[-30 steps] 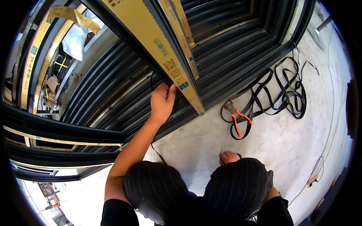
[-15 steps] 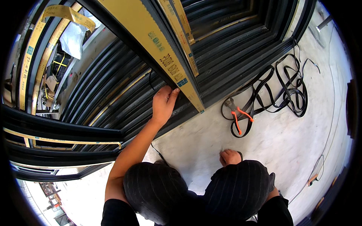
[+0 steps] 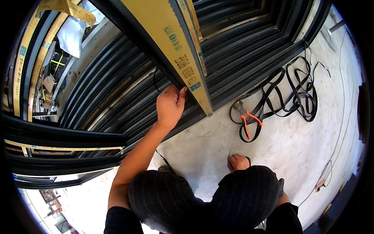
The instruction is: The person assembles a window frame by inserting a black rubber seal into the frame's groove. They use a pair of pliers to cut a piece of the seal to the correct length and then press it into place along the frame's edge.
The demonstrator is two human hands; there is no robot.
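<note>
My left hand (image 3: pixel 169 106) reaches up to the lower edge of a black metal door frame (image 3: pixel 117 97). Its fingers and thumb are pinched against the edge, on a thin black rubber strip (image 3: pixel 155 80). The strip loops above the hand and trails down to the floor beside my knee. A frame bar covered with yellow-brown protective tape (image 3: pixel 175 46) runs diagonally just right of the hand. My right hand is hidden behind my knees. I am squatting, and one foot (image 3: pixel 238 162) shows on the concrete.
A tangled pile of black rubber strip (image 3: pixel 296 93) lies on the concrete floor (image 3: pixel 304 148) to the right, with orange-handled pliers (image 3: pixel 246 121) at its near end. More black frame bars (image 3: pixel 50 136) cross at the left. A thin cable runs along the right edge.
My left hand stays at the same spot on the frame edge, with only small finger movement. The view has shifted slightly.
</note>
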